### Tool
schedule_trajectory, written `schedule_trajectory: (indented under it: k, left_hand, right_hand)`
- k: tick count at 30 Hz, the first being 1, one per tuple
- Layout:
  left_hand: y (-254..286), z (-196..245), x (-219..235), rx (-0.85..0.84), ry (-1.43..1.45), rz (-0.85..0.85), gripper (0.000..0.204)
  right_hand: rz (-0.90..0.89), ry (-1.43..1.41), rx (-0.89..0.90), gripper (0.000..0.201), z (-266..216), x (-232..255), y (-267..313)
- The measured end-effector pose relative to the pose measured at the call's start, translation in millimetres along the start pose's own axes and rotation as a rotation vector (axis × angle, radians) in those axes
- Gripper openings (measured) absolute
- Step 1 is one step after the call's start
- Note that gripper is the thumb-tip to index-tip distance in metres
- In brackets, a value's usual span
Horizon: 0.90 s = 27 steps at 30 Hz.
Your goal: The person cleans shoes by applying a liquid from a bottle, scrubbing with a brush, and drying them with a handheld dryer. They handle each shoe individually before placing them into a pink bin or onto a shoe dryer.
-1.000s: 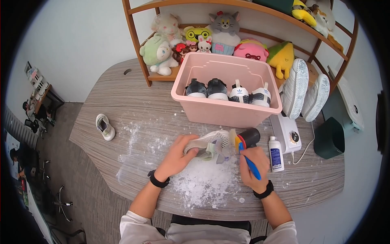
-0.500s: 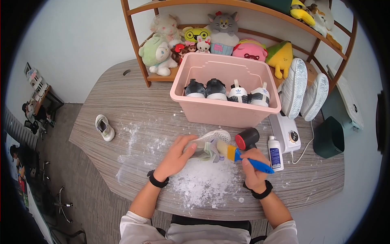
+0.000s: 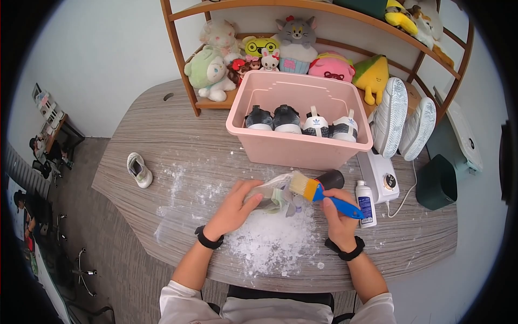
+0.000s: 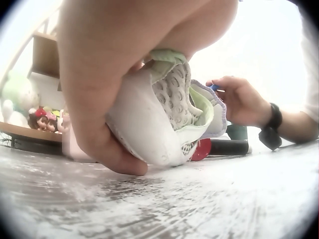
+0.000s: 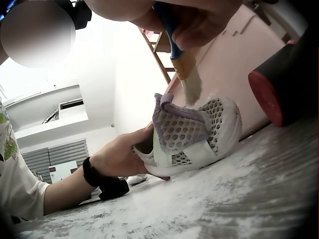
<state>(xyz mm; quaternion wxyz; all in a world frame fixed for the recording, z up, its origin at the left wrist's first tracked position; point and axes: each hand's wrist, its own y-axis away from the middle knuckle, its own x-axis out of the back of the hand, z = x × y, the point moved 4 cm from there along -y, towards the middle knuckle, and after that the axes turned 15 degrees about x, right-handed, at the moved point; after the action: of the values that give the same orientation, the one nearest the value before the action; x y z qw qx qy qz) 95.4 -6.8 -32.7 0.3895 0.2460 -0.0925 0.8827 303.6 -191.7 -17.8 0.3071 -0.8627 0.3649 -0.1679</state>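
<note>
Right hand of mine: fingers and thumb are curled round the blue handle of the brush. Half a second ago the bristles lay across the shoe's opening; now they have shifted up toward the toe, and I cannot tell whether they touch it. To me that means the brushing is under way and has passed to another part of the upper. The mesh shoe is held just above or on the table, its heel clamped in my left hand, which has hardly moved. White powder lies spread on the tabletop nearer me. Beyond the brush, partly hidden, is a black cylinder; farther out stand a white bottle and the pink bin.
</note>
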Motion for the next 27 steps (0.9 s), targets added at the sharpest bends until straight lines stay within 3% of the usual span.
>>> schedule_trajectory:
  k: [2, 4, 8, 11, 17, 23, 25, 27]
  left_hand:
    - [0, 0, 0, 0.001, 0.002, -0.005, 0.041]
    - [0, -1, 0, 0.011, 0.011, -0.009, 0.041]
    - [-1, -2, -1, 0.019, 0.019, -0.012, 0.041]
    - [-1, -2, 0, 0.038, 0.010, -0.014, 0.041]
    - [-1, -5, 0, -0.038, -0.018, 0.029, 0.041]
    - [0, -3, 0, 0.007, 0.001, 0.015, 0.041]
    - [-1, -4, -1, -0.035, 0.003, 0.026, 0.041]
    - [-1, -3, -1, -0.018, 0.010, 0.015, 0.041]
  right_hand:
    - [-0.043, -0.015, 0.008, 0.009, -4, -5, -3]
    - [-0.001, 0.033, -0.125, 0.010, 0, -3, -2]
    - [-0.007, 0.104, -0.054, 0.009, 5, 9, 1]
    - [0.010, -0.031, -0.040, 0.008, 5, 6, 2]
    - [-0.065, -0.085, -0.228, 0.007, 20, 7, -1]
    - [0.076, -0.371, -0.261, 0.008, 7, 10, -9]
    - [-0.032, -0.357, -0.409, 0.010, 16, 3, -4]
    - [-0.038, -0.330, -0.431, 0.010, 19, 4, -5]
